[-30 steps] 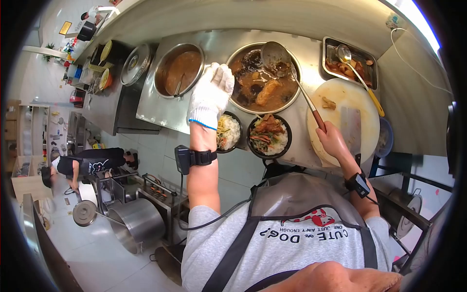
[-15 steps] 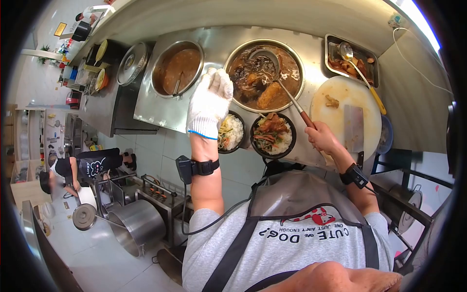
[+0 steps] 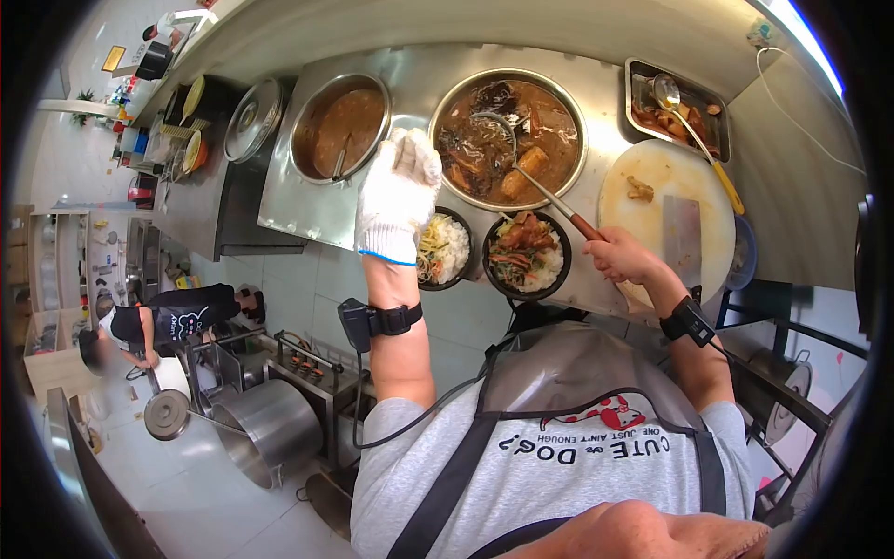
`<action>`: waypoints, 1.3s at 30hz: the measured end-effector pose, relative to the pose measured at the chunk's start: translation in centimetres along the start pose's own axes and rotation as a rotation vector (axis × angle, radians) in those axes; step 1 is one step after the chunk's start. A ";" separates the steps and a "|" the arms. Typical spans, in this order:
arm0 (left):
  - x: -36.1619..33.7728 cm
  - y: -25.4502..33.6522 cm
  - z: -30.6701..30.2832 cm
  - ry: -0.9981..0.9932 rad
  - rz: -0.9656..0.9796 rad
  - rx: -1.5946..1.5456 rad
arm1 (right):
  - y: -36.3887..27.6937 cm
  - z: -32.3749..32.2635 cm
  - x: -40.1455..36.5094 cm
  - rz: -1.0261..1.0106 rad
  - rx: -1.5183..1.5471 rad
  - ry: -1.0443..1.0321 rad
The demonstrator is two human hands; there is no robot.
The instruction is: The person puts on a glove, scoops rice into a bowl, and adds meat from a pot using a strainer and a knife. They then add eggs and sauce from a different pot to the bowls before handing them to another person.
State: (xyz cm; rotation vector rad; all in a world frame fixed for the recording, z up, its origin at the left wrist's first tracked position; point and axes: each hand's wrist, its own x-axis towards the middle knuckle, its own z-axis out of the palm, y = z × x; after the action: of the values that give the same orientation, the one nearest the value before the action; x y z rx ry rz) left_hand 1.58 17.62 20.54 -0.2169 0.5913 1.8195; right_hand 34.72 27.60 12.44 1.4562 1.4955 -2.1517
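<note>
My right hand [image 3: 626, 256] is wrapped around the brown handle of a ladle [image 3: 549, 197]. The ladle's bowl is partly sunk in brown broth inside a large round pot [image 3: 579, 172], among dark pieces and a golden-brown oblong piece [image 3: 523, 175]. My left hand [image 3: 399, 197], in a white knit glove, is raised beside the pot's left rim with fingers stretched and slightly bent; nothing shows in it. Below the pot stand two black bowls: one of rice and shredded vegetables [image 3: 447, 250], partly behind the glove, the other of rice, vegetables and meat [image 3: 523, 253].
A smaller pot of brown sauce [image 3: 346, 121] holds a utensil. At right are a cutting board [image 3: 624, 210] with a cleaver [image 3: 682, 233] and a food scrap, and a tray [image 3: 643, 70] with a yellow-handled spoon [image 3: 712, 163]. Another person [image 3: 140, 326] works at far left.
The ladle's bowl has moved down and left in the pot and sits deeper in the broth; the pieces around it have shifted. My left hand stays nearly in place.
</note>
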 end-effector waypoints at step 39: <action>-1.6 -1.5 0.2 -0.035 -0.028 -0.042 | 3.7 -1.7 -2.4 -0.497 -0.946 0.806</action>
State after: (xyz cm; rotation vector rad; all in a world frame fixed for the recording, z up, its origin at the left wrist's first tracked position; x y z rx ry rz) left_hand 3.51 16.72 21.00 -0.2208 0.5235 1.8065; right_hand 39.23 26.18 11.82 1.6634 2.7950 -0.5933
